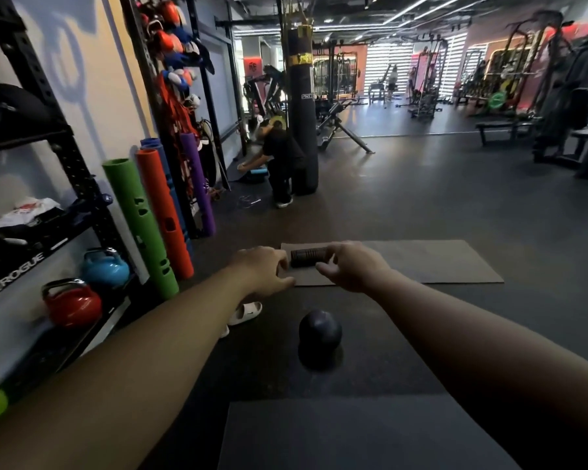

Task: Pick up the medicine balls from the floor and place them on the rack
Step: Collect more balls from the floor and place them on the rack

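Floor: dark rubber surface ran across the whole gym, with machines far off at the back.
Rack: one black steel shelving unit stood along the left wall, marked ROGUE on a lower beam.
Punching bag: one black bag hung in the middle distance, with a second person bent over just beside it.
Mats: two lay on the floor, a grey one ahead and a darker one at the bottom edge of view.
Tubes: four leaned on the wall past the rack, one green, one orange, one blue, one purple.
Arms: two bare forearms reached forward from the bottom corners.
Kettlebells: two sat on the rack's lowest shelf, one red and one blue.
Medicine ball: one dark ball rested on the floor between the two mats, below both hands and touched by neither.
Left hand: fingers curled loosely, gripping nothing.
Right hand: fingers bent downward, also empty.
Foam roller: one dark ridged cylinder lay on the grey mat, seen between the hands.
Sandal: one pale slide showed under the left forearm.
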### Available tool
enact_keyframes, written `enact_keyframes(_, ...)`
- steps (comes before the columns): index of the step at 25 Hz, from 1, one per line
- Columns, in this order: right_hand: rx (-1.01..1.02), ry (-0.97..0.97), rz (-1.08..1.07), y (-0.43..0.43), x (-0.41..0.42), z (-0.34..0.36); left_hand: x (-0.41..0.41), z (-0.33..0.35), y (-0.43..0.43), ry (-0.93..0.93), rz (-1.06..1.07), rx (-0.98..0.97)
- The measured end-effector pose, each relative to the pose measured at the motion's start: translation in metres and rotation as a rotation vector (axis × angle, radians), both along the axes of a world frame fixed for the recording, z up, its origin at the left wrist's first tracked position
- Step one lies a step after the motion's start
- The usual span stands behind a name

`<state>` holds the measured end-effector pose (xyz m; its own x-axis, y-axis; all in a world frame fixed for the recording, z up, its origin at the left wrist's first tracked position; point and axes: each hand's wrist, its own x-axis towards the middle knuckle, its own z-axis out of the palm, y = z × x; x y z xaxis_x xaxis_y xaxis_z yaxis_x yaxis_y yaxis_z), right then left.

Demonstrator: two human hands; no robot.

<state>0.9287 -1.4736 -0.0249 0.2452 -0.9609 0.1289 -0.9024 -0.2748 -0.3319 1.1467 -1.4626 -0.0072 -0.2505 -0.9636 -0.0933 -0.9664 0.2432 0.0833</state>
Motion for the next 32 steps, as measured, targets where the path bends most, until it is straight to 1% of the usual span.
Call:
enact_keyframes(3, -0.002, -0.016, -0.060, -0.104, -0.021, 0.004, -0.002, -0.015, -0.118, 0.014, -0.015, 0.037)
enact_keyframes(5, 0.032, -0.030, -0.125, -0.171, -0.036, 0.001, 0.003, -0.014, -0.194, 0.025, -0.016, 0.075)
enact_keyframes(9, 0.084, -0.024, -0.201, -0.272, -0.065, -0.010, 0.032, -0.012, -0.306, 0.031, 0.043, 0.073)
enact_keyframes(12, 0.118, -0.032, -0.188, -0.342, -0.076, -0.028, 0.047, -0.025, -0.368, 0.044, 0.117, 0.095)
enact_keyframes(16, 0.150, 0.025, -0.091, -0.431, -0.083, -0.059, 0.052, -0.046, -0.423, 0.039, 0.213, 0.109)
enact_keyframes(19, 0.180, 0.076, 0.023, -0.506, -0.090, -0.093, 0.048, -0.077, -0.458, 0.053, 0.342, 0.138)
enact_keyframes(24, 0.338, 0.191, 0.178, -0.599, -0.105, -0.167, 0.021, -0.156, -0.503, 0.126, 0.505, 0.254)
enact_keyframes(29, 0.475, 0.296, 0.234, -0.662, -0.110, -0.251, 0.009, -0.248, -0.544, 0.198, 0.546, 0.428)
enact_keyframes(32, 0.537, 0.333, 0.241, -0.686, -0.104, -0.298, 0.013, -0.298, -0.566, 0.227, 0.570, 0.484)
